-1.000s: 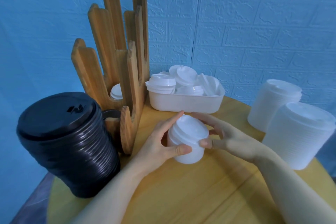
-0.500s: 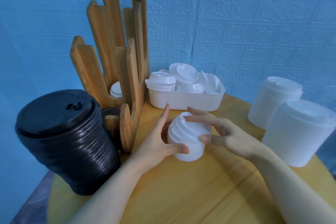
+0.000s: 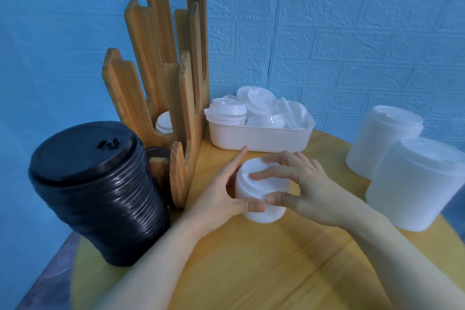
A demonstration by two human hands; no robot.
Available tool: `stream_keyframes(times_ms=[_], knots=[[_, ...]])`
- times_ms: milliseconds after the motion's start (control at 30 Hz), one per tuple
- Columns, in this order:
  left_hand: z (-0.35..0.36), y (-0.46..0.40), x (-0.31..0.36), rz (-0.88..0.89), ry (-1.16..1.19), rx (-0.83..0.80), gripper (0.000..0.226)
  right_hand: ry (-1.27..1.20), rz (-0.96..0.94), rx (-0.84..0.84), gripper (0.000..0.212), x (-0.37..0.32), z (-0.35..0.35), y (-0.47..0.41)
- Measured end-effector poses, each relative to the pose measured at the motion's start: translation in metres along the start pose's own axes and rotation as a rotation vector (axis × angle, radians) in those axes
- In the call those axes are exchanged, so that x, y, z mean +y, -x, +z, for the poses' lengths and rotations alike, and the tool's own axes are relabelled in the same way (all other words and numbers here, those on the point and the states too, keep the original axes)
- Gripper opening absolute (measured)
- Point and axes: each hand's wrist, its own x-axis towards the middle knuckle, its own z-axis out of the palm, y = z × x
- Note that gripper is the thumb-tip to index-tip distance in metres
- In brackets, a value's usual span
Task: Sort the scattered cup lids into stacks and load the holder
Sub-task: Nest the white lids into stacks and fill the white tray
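I am sitting at a round wooden table point(image 3: 251, 272) that is filling the lower half of the frame, with a blue brick-pattern wall point(image 3: 352, 20) behind it. At lower left a tall black lid stack point(image 3: 98, 191) is standing upright, leaning a little. Behind it, in the upper left centre, the wooden holder point(image 3: 161, 78) is rising in tall slats; a few white lids point(image 3: 163, 122) are already sitting low in one slot. At far right two big white lid stacks point(image 3: 412, 166) are waiting side by side. At top centre a white tub point(image 3: 259, 136) is holding loose white lids point(image 3: 256, 106), lying at all angles, so sorting is, I judge, not finished.

In the middle of the frame I am steadying a small white lid stack point(image 3: 261, 199) on the table. Its long axis is running nearly vertical, tipped slightly away from me, with the raised domes facing up.

My left hand point(image 3: 226, 191) is cupping the stack's left side, thumb pressed across the front, index finger pointing straight up the frame. My right hand point(image 3: 302, 186) is arched over it, fingertips resting on the top lid and thumb pinching the front wall, meeting my left thumb. I am probably holding it this way to square the lids so the stack lifts as one piece into a slot.
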Motion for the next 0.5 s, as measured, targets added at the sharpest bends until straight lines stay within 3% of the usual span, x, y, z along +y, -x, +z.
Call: stream_keyframes(times_ms=[133,267,333,400,500], knots=[[-0.002,0.0,0.0,0.01,-0.067,-0.004,0.094,-0.026,0.001,-0.057,0.032,0.004,0.003,0.001],[-0.001,0.0,0.001,0.006,-0.061,0.032,0.087,-0.608,0.031,-0.139,0.032,0.019,0.007,0.001],[0.001,0.0,0.001,0.002,-0.062,0.045,0.086,-0.688,0.012,-0.112,0.034,0.024,0.011,0.001],[0.001,0.0,0.001,-0.007,-0.048,0.046,0.084,-0.758,0.014,-0.013,0.034,0.025,0.014,-0.003],[0.0,0.001,0.001,-0.021,-0.013,0.042,0.085,-0.659,0.052,0.337,0.023,0.03,0.021,-0.018]])
